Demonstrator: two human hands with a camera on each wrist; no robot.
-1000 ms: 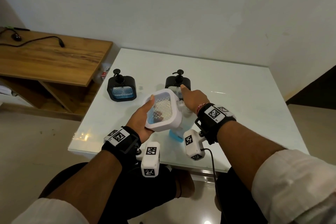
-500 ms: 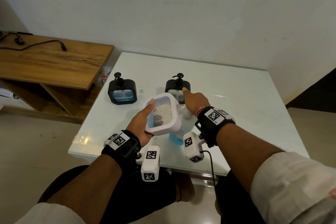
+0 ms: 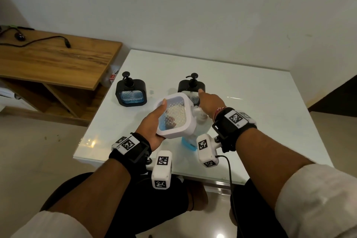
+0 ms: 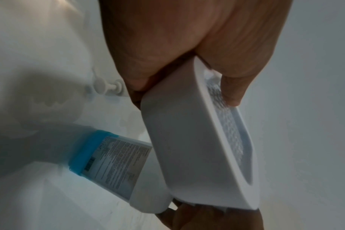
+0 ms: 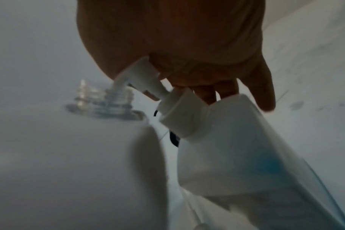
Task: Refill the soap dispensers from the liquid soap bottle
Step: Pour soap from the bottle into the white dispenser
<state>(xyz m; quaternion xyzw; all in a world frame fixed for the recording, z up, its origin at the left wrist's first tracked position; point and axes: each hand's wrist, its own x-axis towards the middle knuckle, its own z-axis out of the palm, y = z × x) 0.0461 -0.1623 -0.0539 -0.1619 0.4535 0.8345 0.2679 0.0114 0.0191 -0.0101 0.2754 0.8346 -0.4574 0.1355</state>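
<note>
My left hand (image 3: pixel 152 123) grips a white square soap dispenser (image 3: pixel 174 117), tilted above the white table (image 3: pixel 260 106), thumb on its clear front window. In the left wrist view the left hand (image 4: pixel 187 46) wraps the white dispenser (image 4: pixel 193 147) from behind. My right hand (image 3: pixel 211 102) pinches the dispenser's white pump (image 5: pixel 146 74) above its collar, forefinger stretched out. The liquid soap bottle (image 3: pixel 190 142) with blue soap stands beneath the dispenser; its label (image 4: pixel 116 161) shows, and its clear threaded neck (image 5: pixel 112 102) is bare. Two black dispensers (image 3: pixel 131 92) (image 3: pixel 191 86) stand further back.
A wooden side shelf (image 3: pixel 58 60) with a black cable adjoins the table's left side. A white pump part (image 4: pixel 106 87) lies on the table beyond the bottle. The table's near edge (image 3: pixel 135 166) is just under my wrists. Walls close the back and right.
Both hands keep their hold on the white dispenser and its pump in nearly the same place; the head view has shifted slightly.
</note>
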